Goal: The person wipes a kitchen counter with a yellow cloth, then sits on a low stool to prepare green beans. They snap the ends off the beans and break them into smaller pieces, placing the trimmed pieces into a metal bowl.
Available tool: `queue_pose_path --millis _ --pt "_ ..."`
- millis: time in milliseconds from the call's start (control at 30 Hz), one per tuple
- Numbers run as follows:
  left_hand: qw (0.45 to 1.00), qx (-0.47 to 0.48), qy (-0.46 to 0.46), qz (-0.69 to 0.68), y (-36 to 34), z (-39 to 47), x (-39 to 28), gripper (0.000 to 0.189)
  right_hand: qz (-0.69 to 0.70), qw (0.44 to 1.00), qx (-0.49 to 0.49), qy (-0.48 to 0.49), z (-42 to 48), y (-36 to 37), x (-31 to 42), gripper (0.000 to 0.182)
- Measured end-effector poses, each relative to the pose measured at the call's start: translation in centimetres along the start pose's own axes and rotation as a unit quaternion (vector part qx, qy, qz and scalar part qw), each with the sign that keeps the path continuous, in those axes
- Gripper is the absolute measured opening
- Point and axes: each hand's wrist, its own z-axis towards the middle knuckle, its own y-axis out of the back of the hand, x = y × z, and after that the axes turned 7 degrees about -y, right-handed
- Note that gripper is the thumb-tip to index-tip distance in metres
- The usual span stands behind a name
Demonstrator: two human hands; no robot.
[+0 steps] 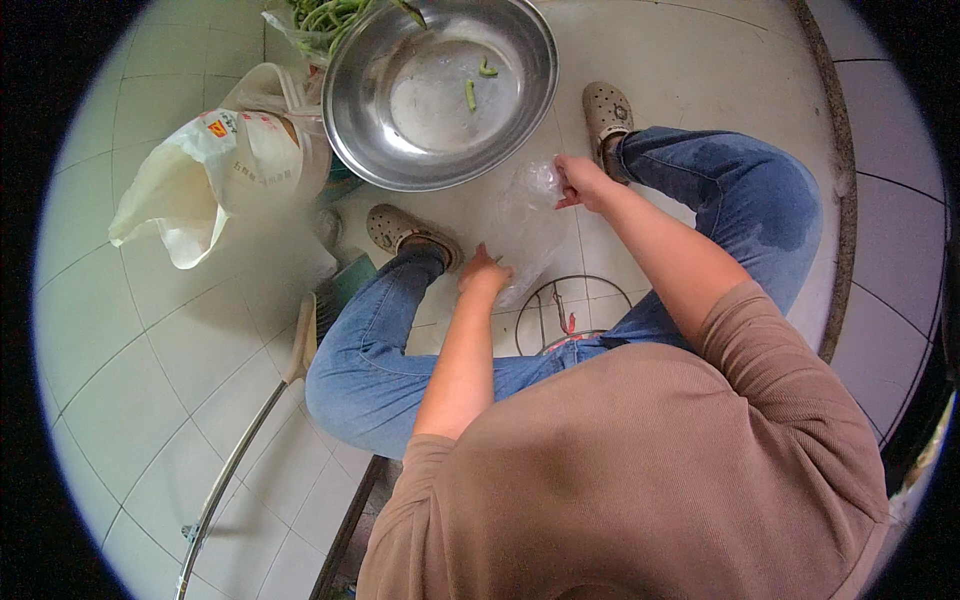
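Observation:
A thin clear plastic bag (525, 229) is stretched over the floor between my feet. My right hand (581, 184) pinches its far end, where the film is bunched. At the near left edge of the bag is my left hand (484, 274), with the film between its fingers and the index finger pointing forward. Just beyond the bag stands a wide stainless steel basin (367, 142). Two short pieces of green bean (470, 95) lie on its bottom. Long green beans (326, 22) are heaped in a plastic bag behind the basin's left rim.
To the left is a white bin (259, 82) with a white printed plastic bag (187, 172) over it. A broom (244, 454) leans by my left knee. Below my lap shows a round metal stool frame (536, 300). A dark raised edge (840, 187) borders the floor at right.

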Motion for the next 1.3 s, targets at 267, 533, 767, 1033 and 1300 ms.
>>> queue_pose_path --millis 267,533,767,1033,1300 --pt "0.957 -0.147 -0.175 -0.18 3.6 -0.5 -0.3 0.08 -0.127 0.99 0.058 -0.025 -2.4 -0.1 2.3 0.035" --pt "0.976 -0.045 -0.204 -0.061 7.6 -5.3 -0.5 0.067 -0.277 0.96 0.028 0.028 -2.4 2.0 4.1 0.05" --pt "0.966 -0.253 -0.004 -0.061 8.4 -6.3 -0.3 0.047 -0.011 0.997 0.035 0.073 -6.2 2.6 5.0 0.037" --pt "0.943 -0.267 0.003 -0.2 6.0 -3.4 2.2 0.053 -0.303 0.941 0.101 0.109 -4.9 2.7 3.0 0.053" --pt "0.931 -0.305 0.03 -0.2 4.1 -0.5 4.5 0.056 -0.519 0.827 -0.046 0.213 -0.3 5.1 0.3 0.053"
